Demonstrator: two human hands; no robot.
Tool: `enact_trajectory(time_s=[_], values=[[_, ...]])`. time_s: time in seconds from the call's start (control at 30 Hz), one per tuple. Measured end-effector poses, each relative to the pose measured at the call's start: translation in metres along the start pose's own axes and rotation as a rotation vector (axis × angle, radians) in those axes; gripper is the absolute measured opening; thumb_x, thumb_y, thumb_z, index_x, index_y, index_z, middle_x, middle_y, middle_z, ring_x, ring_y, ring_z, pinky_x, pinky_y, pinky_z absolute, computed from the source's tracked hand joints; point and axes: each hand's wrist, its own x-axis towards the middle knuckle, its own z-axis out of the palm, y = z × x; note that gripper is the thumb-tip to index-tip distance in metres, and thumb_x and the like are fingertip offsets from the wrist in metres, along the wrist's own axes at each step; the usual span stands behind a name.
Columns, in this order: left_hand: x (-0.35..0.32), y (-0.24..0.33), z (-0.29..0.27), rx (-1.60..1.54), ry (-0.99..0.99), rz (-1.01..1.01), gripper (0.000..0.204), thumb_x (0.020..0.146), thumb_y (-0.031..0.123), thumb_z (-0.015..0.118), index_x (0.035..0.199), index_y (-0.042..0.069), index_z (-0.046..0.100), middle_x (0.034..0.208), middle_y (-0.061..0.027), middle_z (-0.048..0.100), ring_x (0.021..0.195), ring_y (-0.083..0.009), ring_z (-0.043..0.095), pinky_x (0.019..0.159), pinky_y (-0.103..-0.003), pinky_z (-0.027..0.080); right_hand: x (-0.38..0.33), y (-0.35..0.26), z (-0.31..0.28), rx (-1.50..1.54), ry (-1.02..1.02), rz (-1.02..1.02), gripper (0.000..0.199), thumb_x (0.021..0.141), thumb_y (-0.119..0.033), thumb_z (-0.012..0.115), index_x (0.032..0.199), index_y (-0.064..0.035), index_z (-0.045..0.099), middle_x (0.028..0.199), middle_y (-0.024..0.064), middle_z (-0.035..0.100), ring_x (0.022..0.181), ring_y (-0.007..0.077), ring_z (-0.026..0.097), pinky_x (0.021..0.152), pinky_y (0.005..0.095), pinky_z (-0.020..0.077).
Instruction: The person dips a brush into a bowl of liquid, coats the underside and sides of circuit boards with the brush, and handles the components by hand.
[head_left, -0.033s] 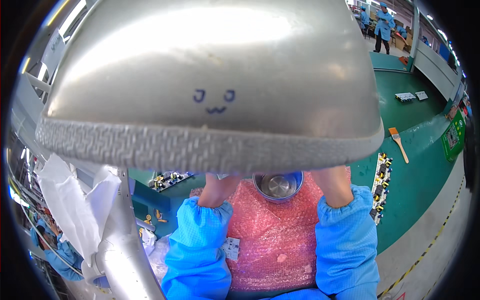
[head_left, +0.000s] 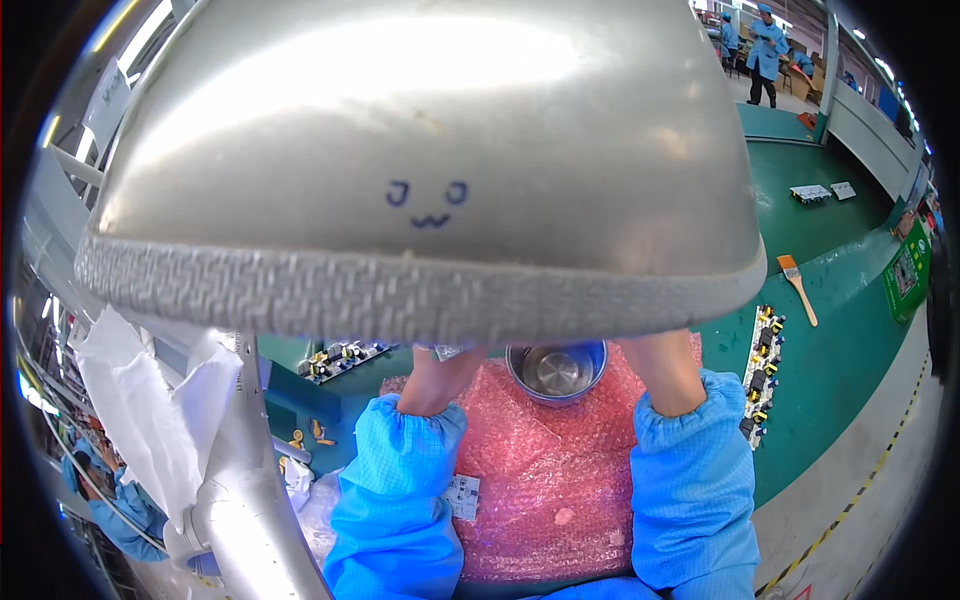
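A large silver hood [head_left: 430, 130] with a textured grey rim covers the upper middle and hides the fingers of both hands. Only the wrist end of my left hand [head_left: 437, 385] shows, coming out of a blue sleeve. Beside it, a small whitish piece [head_left: 447, 352] peeks out below the rim; whether the hand grips it cannot be seen. My right hand [head_left: 668, 372] likewise passes under the rim at the right. Between the wrists stands a round metal bowl [head_left: 556, 372] on pink bubble wrap [head_left: 545, 470].
Circuit boards lie left [head_left: 345, 361] and right [head_left: 764, 375] of the wrap. A wooden-handled brush [head_left: 797, 290] rests on the green table [head_left: 850, 345]. A printed card [head_left: 463, 497] lies near my left sleeve. A metal arm [head_left: 245, 510] with white paper [head_left: 150, 400] rises at left.
My left wrist has shifted very slightly, and a little more of the whitish piece shows beside it. The bowl and bubble wrap stay in place.
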Motion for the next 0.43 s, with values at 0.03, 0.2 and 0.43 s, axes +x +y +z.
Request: enact_trajectory(time_s=[0.03,0.2,0.43], values=[[0.0,-0.002,-0.001,0.04,-0.001,0.009,0.067,0.089,0.062,0.035,0.138,0.017,0.036,0.142,-0.0077,0.037,0.131,-0.0323,0.034,0.106,-0.056,0.027,-0.001,0.0,0.001,-0.022,-0.008,-0.017,0.027,0.084,-0.003,0.055,0.111,0.0024,0.054,0.102,0.0076,0.06,0.091,0.0135,0.057,0.076,0.0274,0.0472],[-0.006,0.01,0.0,0.411,-0.032,0.002,0.066,0.089,0.062,0.035,0.137,0.018,0.038,0.14,-0.0083,0.039,0.128,-0.0331,0.037,0.104,-0.056,0.029,0.009,-0.007,0.01,-0.102,-0.003,-0.121,0.027,0.082,0.0,0.056,0.108,0.0048,0.055,0.101,0.0085,0.061,0.09,0.0135,0.057,0.075,0.0273,0.0472],[0.007,0.014,0.017,-0.207,-0.084,-0.037,0.066,0.088,0.063,0.036,0.137,0.019,0.037,0.141,-0.0073,0.039,0.128,-0.0318,0.038,0.103,-0.053,0.031,0.023,-0.004,-0.02,-0.395,0.037,-0.297,0.027,0.081,0.001,0.055,0.107,0.0064,0.056,0.102,0.0105,0.062,0.089,0.0131,0.058,0.075,0.0268,0.0467]])
